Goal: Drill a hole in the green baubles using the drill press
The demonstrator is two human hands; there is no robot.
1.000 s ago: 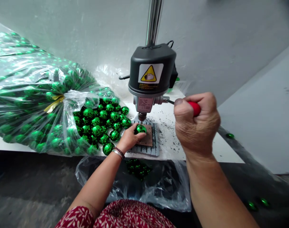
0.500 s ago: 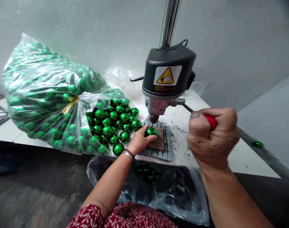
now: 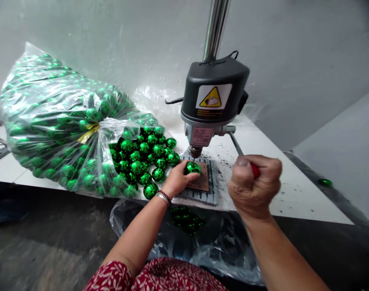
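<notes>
My left hand [image 3: 179, 178] is closed around a shiny green ball [image 3: 193, 168], thumb in front and fingers behind. That ball rests on a brown board [image 3: 203, 180] lying over the grey slotted base plate [image 3: 213, 195]. Right above it hangs the chuck [image 3: 196, 152] of a drill press [image 3: 214, 95]; its thin bit points down at the ball's top, and I cannot tell how deep it reaches. My right hand [image 3: 254, 186] is wrapped around the red knob [image 3: 255, 170] of the press's feed lever [image 3: 235, 143].
A large clear plastic bag [image 3: 51, 121] of green balls lies at the left, with loose balls [image 3: 137, 167] spilling beside the plate. Dark shavings dot the white table [image 3: 296, 182]. Below its front edge, an open plastic bag [image 3: 229, 250] holds more balls. One ball [image 3: 325, 182] sits far right.
My right hand has pulled the lever knob down and a little to the left. My left hand and the ball stay in nearly the same place under the chuck.
</notes>
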